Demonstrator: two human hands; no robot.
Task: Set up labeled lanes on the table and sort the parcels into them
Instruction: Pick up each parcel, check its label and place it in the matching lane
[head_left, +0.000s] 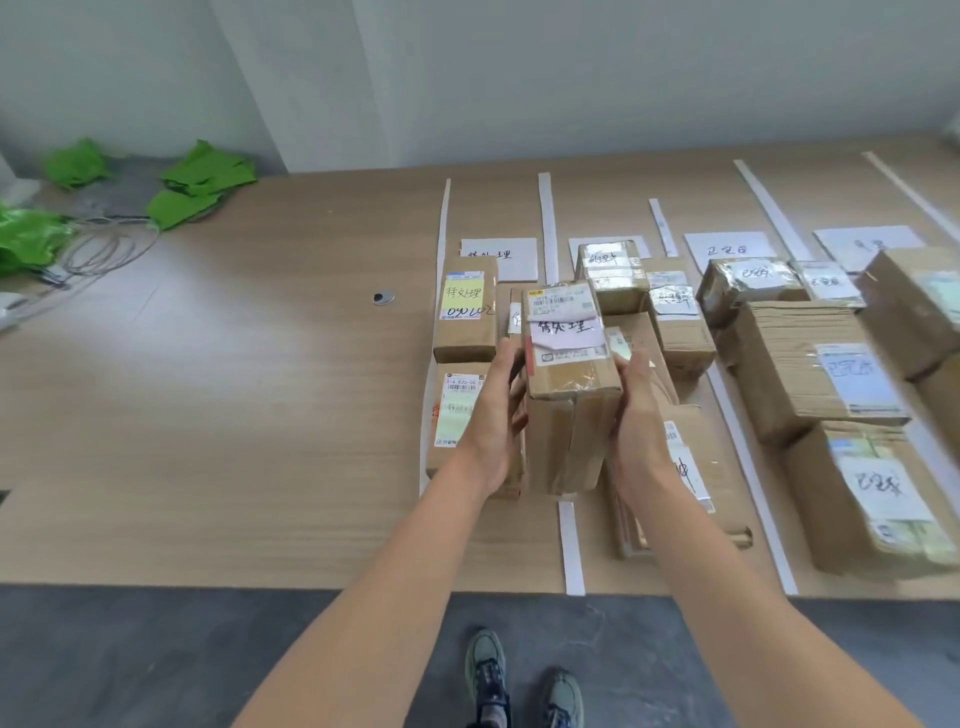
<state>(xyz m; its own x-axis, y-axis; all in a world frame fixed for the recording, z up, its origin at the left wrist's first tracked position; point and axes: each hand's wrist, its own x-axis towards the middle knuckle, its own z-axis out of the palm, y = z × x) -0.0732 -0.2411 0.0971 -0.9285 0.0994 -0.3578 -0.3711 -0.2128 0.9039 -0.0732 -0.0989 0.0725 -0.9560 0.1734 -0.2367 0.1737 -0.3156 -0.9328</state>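
Note:
A brown cardboard parcel (569, 395) with a white handwritten label is held above the table, between the first and second lanes. My left hand (496, 415) grips its left side and my right hand (641, 421) grips its right side. White paper strips (546, 228) divide the wooden table (234, 389) into lanes. A handwritten lane sign (511, 257) lies at the head of the left lane. Two parcels (465, 312) lie in that lane, the far one with a yellow note. Several parcels (810, 364) fill the lanes to the right.
Green bags (205, 179) and looped cables (104, 249) lie at the table's far left. A small metal disc (383, 298) sits mid-table. More lane signs (727, 250) lie at the back right. My shoes (524, 680) stand on the dark floor below the table's front edge.

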